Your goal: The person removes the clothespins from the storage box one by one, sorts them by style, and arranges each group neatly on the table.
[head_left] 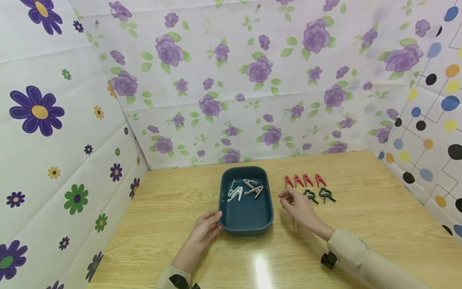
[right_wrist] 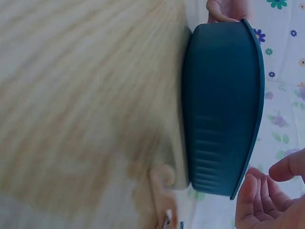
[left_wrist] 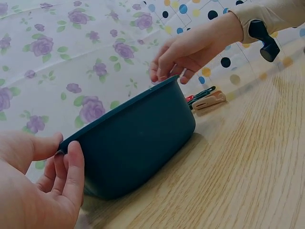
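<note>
Teal plastic basin [head_left: 245, 216] stands on the table [head_left: 162, 200], pale clothespins [head_left: 240, 194] lying toward its twelve o'clock end. The left hand [head_left: 205, 230] pinches its rim at eight o'clock; the right hand [head_left: 298, 206] hovers at three, loosely curled, nothing visible between thumb and fingers. Sorting clothespins seems the step in hand, though direction is unclear. Next likely calls for pinching another: the beige clothespin [left_wrist: 209, 101] at four, green clips [head_left: 326, 194] at three or red clothespins [head_left: 307, 180] at two.

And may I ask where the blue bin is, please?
In the head view, the blue bin stands left of the red clips, the left hand gripping its rim.
</note>
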`<state>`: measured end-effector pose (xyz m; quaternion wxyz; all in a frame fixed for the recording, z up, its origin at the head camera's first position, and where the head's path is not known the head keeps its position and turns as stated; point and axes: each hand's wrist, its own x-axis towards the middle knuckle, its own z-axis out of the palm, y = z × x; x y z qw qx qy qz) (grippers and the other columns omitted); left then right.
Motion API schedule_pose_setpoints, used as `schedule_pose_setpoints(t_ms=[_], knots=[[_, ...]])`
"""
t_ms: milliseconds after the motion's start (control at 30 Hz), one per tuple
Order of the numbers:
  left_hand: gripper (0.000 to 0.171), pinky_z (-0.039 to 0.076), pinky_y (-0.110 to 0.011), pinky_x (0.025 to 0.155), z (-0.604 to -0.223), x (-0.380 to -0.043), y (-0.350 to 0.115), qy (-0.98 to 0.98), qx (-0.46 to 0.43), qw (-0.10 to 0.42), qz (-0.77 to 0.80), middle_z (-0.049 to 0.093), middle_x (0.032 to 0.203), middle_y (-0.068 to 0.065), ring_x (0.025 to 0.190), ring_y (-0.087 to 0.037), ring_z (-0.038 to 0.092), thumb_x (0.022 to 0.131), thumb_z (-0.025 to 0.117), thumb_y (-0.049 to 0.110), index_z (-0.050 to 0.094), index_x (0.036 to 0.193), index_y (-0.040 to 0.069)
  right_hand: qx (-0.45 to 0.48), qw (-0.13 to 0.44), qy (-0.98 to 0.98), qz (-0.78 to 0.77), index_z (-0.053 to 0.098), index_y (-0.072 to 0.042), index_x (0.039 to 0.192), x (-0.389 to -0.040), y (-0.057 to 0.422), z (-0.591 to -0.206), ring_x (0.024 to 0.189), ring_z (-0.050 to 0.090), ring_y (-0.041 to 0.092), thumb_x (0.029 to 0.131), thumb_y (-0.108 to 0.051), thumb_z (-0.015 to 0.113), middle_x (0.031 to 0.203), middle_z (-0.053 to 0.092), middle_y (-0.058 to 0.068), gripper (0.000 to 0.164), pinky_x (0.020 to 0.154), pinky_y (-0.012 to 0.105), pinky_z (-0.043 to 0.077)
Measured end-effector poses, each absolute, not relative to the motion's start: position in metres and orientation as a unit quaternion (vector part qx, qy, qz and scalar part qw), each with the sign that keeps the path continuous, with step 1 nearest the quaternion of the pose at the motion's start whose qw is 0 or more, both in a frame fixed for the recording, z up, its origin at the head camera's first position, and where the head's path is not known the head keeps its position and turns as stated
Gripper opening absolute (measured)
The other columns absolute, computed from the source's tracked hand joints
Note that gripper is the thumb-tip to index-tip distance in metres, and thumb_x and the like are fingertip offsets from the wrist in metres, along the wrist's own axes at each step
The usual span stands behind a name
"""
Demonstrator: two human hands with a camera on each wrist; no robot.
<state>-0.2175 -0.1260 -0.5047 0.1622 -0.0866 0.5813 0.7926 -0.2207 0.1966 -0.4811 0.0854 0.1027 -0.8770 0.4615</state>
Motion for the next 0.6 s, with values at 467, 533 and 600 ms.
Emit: schedule_pose_setpoints(t_ms=[467,533,600], knots=[[0.010,0.052,-0.018,0.067,-0.505,-0.218,-0.127,0.582,-0.085,0.161,0.792,0.058,0.078,0.005,0.069,-0.006,0.057,0.092,0.066,0.014,0.057,0.095,0.010,0.136,0.084,-0.840,0.519,0.061,-0.008,0.123,-0.252,0.169,-0.471,0.100,0.066,0.024,0.087,-0.020,0.072,0.114,0.067,0.016,0.039,0.083,0.029,0.057],[0.010,0.052,-0.017,0.067,-0.506,-0.218,-0.127,0.582,-0.081,0.163,0.793,0.057,0.079,0.005,0.069,-0.005,0.057,0.092,0.066,0.014,0.057,0.096,0.010,0.138,0.079,-0.833,0.529,0.059,-0.007,0.125,-0.258,0.166,-0.471,0.103,0.067,0.026,0.086,-0.016,0.073,0.118,0.066,0.017,0.042,0.084,0.028,0.056],[0.010,0.052,-0.017,0.067,-0.506,-0.217,-0.128,0.582,-0.079,0.164,0.793,0.057,0.079,0.005,0.069,-0.005,0.056,0.092,0.065,0.014,0.057,0.096,0.010,0.139,0.077,-0.830,0.535,0.059,-0.006,0.127,-0.265,0.162,-0.470,0.105,0.067,0.027,0.086,-0.012,0.073,0.120,0.066,0.017,0.044,0.085,0.029,0.056]])
